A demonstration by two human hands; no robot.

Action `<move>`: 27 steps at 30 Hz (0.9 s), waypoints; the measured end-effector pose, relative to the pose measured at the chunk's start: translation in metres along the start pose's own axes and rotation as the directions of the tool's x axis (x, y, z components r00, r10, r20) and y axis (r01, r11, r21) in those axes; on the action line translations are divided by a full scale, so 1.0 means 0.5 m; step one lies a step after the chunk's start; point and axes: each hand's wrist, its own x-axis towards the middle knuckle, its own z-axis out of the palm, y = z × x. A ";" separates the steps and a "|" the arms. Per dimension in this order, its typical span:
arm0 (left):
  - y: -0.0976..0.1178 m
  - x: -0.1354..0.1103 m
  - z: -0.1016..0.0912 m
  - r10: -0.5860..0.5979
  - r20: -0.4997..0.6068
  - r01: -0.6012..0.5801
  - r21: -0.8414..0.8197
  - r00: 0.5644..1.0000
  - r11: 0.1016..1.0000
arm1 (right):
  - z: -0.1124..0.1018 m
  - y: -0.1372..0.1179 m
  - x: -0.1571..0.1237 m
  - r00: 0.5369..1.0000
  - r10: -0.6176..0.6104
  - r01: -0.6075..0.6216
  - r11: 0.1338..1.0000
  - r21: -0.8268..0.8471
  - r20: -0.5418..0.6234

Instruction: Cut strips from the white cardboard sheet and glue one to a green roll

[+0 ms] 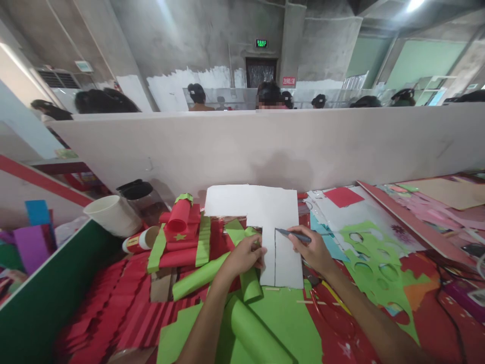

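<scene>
Green paper (284, 318) is lying nearest. The left hand (245, 254) is half-curling at the card (283, 212)'s left edge; whether it is pinching, I cannot tell. The right hand (311, 253) is gripping a pen (295, 234), fingers closed round it, tip touching the line (275, 260)'s far end. The card is lying between both hands, stretching towards the partition (212, 146). Line-drawing is apparently under way; continuing is probably calling for a steady card.

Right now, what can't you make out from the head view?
All in the head view:
Pen in the right hand: tip too small to tell if it touches the white board.
Left hand: its own bulk hides how some fingers meet the board.
Purple item: cut off by the right edge.
People beyond the partition: it hides their hands.
Red wall sign: lettering too small.
</scene>
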 end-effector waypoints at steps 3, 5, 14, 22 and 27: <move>0.000 0.000 0.000 0.004 -0.001 -0.004 0.000 1.000 1.000 | 0.002 0.005 0.002 1.000 0.004 -0.004 1.000 0.008 -0.004; -0.001 0.000 0.000 0.004 -0.004 -0.004 0.002 1.000 1.000 | 0.003 0.006 0.003 1.000 0.013 -0.013 1.000 0.020 -0.005; -0.009 0.002 -0.003 0.025 0.011 -0.025 0.013 1.000 1.000 | -0.003 0.002 -0.001 1.000 -0.029 0.029 0.999 -0.039 0.010; -0.013 0.005 -0.003 0.008 0.004 -0.008 0.000 1.000 1.000 | -0.001 -0.003 0.000 1.000 -0.028 0.028 0.999 -0.021 0.005; -0.009 0.002 -0.003 0.025 -0.014 -0.025 -0.019 1.000 0.999 | -0.006 -0.007 -0.004 0.992 -0.014 0.021 0.998 0.057 -0.124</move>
